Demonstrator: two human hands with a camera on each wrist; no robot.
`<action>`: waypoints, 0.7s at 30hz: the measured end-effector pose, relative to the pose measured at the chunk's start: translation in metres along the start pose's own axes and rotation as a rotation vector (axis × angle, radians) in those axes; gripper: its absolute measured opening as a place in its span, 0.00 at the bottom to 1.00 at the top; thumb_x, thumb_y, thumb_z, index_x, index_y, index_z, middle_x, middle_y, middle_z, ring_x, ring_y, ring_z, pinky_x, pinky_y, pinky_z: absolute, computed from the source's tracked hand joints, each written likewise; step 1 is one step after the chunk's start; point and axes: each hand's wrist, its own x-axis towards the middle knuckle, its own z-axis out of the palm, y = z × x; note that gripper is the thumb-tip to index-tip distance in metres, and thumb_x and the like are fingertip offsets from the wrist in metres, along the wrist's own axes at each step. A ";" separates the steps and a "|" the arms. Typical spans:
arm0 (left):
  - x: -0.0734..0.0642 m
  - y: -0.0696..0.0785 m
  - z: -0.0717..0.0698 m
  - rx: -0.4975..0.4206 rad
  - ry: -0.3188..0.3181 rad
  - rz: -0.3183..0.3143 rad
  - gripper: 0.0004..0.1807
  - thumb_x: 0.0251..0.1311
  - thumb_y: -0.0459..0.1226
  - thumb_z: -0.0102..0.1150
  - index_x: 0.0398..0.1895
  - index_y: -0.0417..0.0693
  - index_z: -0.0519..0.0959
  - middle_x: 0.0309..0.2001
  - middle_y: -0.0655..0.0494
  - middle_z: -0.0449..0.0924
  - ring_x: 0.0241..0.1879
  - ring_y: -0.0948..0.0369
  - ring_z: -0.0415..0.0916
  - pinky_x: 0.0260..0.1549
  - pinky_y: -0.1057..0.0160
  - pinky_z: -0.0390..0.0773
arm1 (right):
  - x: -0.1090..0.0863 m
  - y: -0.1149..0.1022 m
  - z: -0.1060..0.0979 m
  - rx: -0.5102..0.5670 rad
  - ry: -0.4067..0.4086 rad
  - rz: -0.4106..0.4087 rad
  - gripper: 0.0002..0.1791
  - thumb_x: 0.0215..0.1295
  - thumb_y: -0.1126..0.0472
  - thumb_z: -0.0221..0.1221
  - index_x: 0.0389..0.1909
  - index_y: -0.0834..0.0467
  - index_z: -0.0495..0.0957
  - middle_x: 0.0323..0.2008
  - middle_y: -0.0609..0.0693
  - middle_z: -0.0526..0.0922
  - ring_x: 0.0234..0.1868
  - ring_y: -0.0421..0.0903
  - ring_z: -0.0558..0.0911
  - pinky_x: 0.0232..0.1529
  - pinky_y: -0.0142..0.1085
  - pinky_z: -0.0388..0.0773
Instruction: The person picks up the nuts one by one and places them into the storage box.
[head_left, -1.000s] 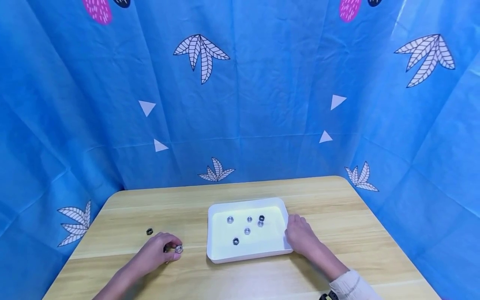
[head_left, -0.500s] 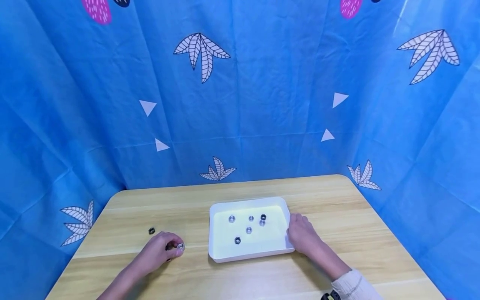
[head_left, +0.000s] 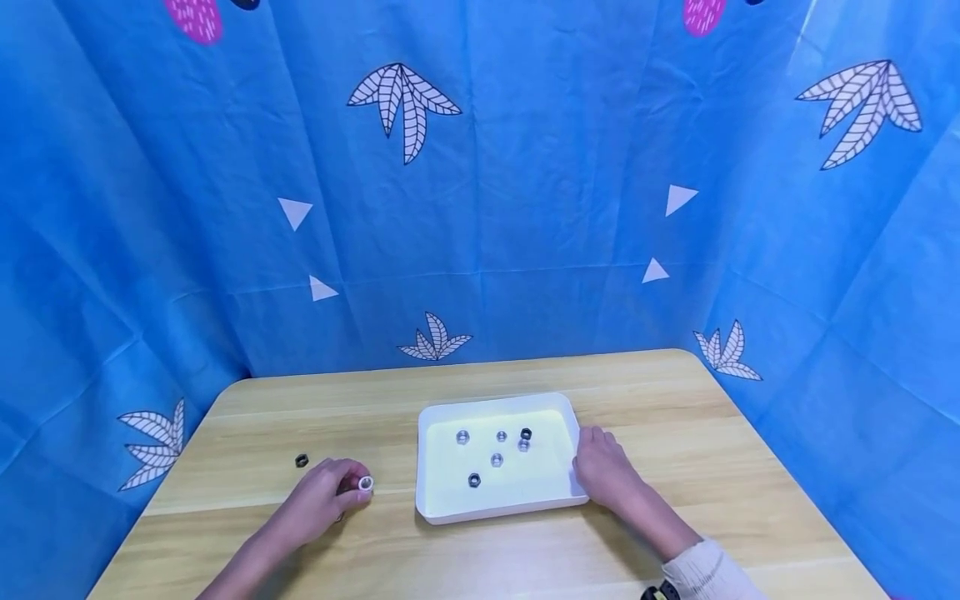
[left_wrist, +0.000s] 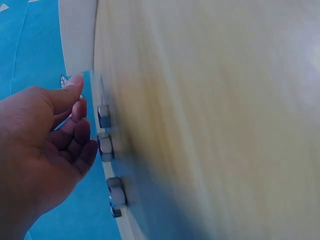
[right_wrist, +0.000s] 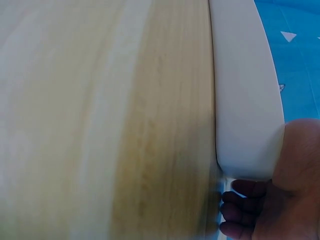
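Note:
My left hand (head_left: 325, 493) pinches a silvery hex nut (head_left: 365, 483) between thumb and fingertips, left of the white tray (head_left: 510, 505). From the left wrist view, the left hand (left_wrist: 45, 135) hides the pinched nut. Beside its curled fingers several nuts stand on the wood, among them one metal nut (left_wrist: 105, 147) and a larger nut (left_wrist: 117, 192). My right hand (head_left: 603, 468) grips the tray's right side; the right wrist view shows that hand (right_wrist: 292, 185) at the corner of the tray wall (right_wrist: 247, 100), with its fingers curled.
Inside the tray lie several nuts, some silvery like this nut (head_left: 462, 437) and some dark like this one (head_left: 474, 480). A dark nut (head_left: 302, 460) lies behind my left hand. The wooden table (head_left: 495, 558) ends at a blue patterned curtain (head_left: 510, 208).
My left hand has moved slightly away from me and to the right with the pinched nut, which has turned to show its hole. The right hand keeps its grip on the tray.

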 end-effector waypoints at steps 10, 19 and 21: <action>0.001 0.013 0.004 -0.047 0.069 0.104 0.08 0.58 0.38 0.73 0.40 0.56 0.84 0.32 0.69 0.77 0.43 0.66 0.72 0.43 0.67 0.76 | -0.001 0.001 0.001 -0.007 0.014 0.007 0.13 0.69 0.66 0.55 0.47 0.73 0.71 0.35 0.58 0.71 0.37 0.54 0.71 0.41 0.49 0.74; 0.006 0.025 0.010 -0.051 0.075 0.101 0.09 0.60 0.37 0.72 0.43 0.55 0.84 0.35 0.67 0.77 0.43 0.66 0.73 0.44 0.66 0.78 | -0.002 0.001 0.001 -0.002 0.014 -0.004 0.12 0.68 0.66 0.55 0.45 0.72 0.71 0.33 0.57 0.70 0.36 0.53 0.69 0.38 0.46 0.72; 0.008 0.028 0.011 -0.058 0.078 0.126 0.09 0.60 0.37 0.72 0.42 0.55 0.84 0.35 0.68 0.77 0.44 0.67 0.73 0.45 0.66 0.79 | -0.001 0.001 0.000 -0.006 0.014 -0.006 0.12 0.69 0.66 0.55 0.46 0.72 0.71 0.34 0.57 0.70 0.36 0.53 0.69 0.38 0.47 0.72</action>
